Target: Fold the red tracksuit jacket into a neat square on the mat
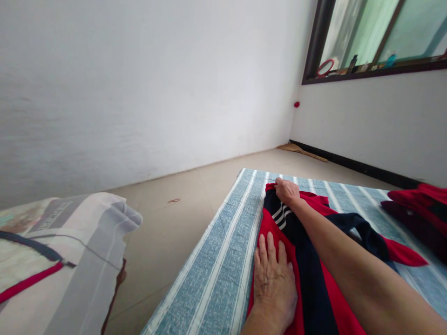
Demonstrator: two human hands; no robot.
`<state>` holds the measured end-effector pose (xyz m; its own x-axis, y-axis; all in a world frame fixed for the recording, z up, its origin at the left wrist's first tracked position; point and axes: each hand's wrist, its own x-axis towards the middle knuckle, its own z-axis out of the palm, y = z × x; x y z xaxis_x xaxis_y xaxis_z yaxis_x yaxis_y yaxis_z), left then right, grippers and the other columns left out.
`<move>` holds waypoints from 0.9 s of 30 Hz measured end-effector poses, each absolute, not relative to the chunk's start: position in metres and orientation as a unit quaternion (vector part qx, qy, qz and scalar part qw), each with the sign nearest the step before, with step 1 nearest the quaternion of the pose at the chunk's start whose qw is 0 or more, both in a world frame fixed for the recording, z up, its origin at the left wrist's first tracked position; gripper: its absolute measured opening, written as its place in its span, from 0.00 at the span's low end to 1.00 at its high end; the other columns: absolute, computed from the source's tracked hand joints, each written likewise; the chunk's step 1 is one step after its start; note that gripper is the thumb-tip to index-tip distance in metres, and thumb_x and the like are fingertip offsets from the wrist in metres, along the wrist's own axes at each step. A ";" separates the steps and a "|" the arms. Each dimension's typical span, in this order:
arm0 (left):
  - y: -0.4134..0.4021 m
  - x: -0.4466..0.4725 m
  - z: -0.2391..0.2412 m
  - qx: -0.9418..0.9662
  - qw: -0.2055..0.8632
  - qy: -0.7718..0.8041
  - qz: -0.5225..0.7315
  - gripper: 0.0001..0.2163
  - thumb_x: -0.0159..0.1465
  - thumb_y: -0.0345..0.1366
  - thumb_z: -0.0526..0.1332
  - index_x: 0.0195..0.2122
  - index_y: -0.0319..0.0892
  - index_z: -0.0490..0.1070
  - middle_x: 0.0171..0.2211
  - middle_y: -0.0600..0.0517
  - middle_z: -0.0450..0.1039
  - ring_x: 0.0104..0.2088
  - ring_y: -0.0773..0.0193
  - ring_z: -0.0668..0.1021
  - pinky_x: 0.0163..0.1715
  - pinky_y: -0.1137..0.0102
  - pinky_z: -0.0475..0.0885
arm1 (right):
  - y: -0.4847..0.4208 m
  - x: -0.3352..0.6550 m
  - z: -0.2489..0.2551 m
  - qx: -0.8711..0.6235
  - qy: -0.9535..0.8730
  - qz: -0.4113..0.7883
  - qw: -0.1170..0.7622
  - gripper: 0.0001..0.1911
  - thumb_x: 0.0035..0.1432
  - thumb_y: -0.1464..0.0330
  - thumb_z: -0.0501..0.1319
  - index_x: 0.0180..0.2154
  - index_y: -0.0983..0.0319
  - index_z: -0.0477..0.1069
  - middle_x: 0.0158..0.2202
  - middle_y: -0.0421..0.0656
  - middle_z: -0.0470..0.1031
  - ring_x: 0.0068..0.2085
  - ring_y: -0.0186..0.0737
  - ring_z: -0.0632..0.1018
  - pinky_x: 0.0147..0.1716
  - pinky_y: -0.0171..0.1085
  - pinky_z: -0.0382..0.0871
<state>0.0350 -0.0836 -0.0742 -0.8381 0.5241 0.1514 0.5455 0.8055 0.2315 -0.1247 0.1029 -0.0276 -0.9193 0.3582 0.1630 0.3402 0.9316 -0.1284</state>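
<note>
A red and navy jacket [314,274] with white stripes lies partly folded on a blue-and-white striped cover [223,232]. My left hand [274,279] rests flat on its red part, fingers stretched out and pointing away from me. Farther off, my right hand [287,190] is closed on the jacket's far edge, beside the white stripes. The right forearm crosses over the jacket and hides some of it. To the right of that arm, a red-tipped part of the jacket spreads out loosely.
A pile of red and dark clothes [419,214] sits at the right. On the left is another bed-like surface with a grey and white cover [94,246]. Tiled floor [167,223] lies between them. A broom [302,151] lies along the far wall, below a window.
</note>
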 end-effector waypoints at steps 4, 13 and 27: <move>-0.082 0.033 -0.077 -0.269 0.019 -0.954 -0.134 0.23 0.67 0.45 0.50 0.62 0.47 0.59 0.66 0.45 0.49 0.65 0.41 0.50 0.60 0.47 0.54 | 0.108 -0.124 -0.028 -0.182 -0.978 0.053 0.090 0.16 0.66 0.64 0.46 0.48 0.60 0.67 0.43 0.52 0.75 0.44 0.49 0.75 0.36 0.39 0.62; -0.081 0.030 -0.083 -0.273 0.045 -0.953 -0.123 0.23 0.66 0.43 0.50 0.61 0.45 0.61 0.65 0.43 0.51 0.66 0.44 0.49 0.60 0.46 0.52 | 0.090 -0.100 -0.012 -0.126 -0.983 0.061 0.123 0.18 0.66 0.66 0.45 0.54 0.61 0.62 0.51 0.53 0.69 0.50 0.49 0.70 0.45 0.40 0.59; -0.085 0.012 -0.057 -0.307 0.023 -0.950 -0.058 0.22 0.65 0.39 0.50 0.59 0.40 0.63 0.63 0.38 0.57 0.63 0.48 0.59 0.59 0.50 0.55 | 0.100 0.026 -0.020 -0.050 -0.968 0.179 0.171 0.13 0.62 0.65 0.54 0.45 0.60 0.71 0.46 0.47 0.73 0.50 0.43 0.70 0.52 0.39 0.56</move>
<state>0.0116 -0.0848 -0.0574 -0.8109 0.5797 0.0794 0.5851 0.8054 0.0952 0.0257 0.0996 -0.0199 -0.9367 0.1587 0.3122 0.0363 0.9306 -0.3643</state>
